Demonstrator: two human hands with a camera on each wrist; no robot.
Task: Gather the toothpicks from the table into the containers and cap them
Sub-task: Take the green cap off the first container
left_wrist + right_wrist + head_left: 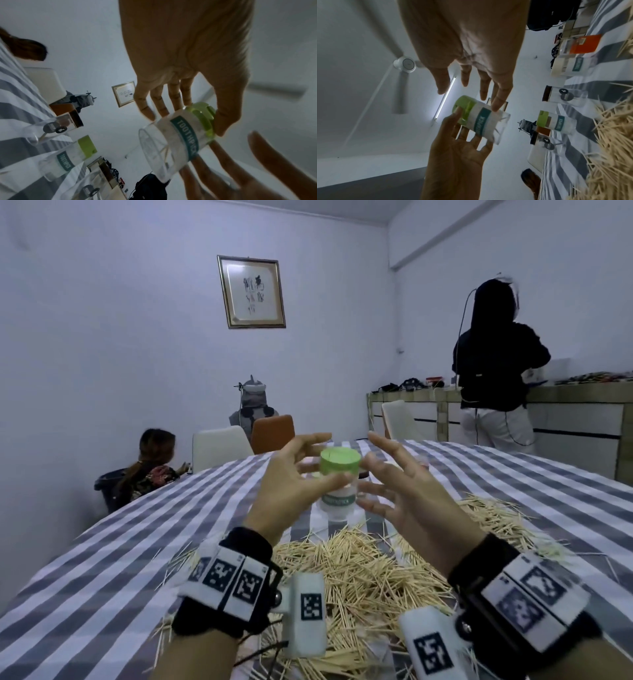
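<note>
A clear toothpick container [337, 501] with a green cap [340, 462] hangs in the air above the table, upright and slightly tilted. My left hand [301, 474] pinches it, with the thumb on the cap rim [221, 121] and the fingers behind the body. My right hand [394, 484] is spread open just to its right, and one fingertip [496, 106] touches the clear wall. The container [180, 142] looks nearly empty, with only a few sticks showing inside. A big heap of loose toothpicks [359, 570] lies on the striped cloth below my wrists.
Further containers stand on the striped table [120, 559] beyond my hands: a green-capped one [554, 123], brown-lidded jars [559, 96], an orange-lidded one [583, 44]. Chairs [219, 446] line the far edge. One person sits at left [154, 467], another stands at a counter [493, 371].
</note>
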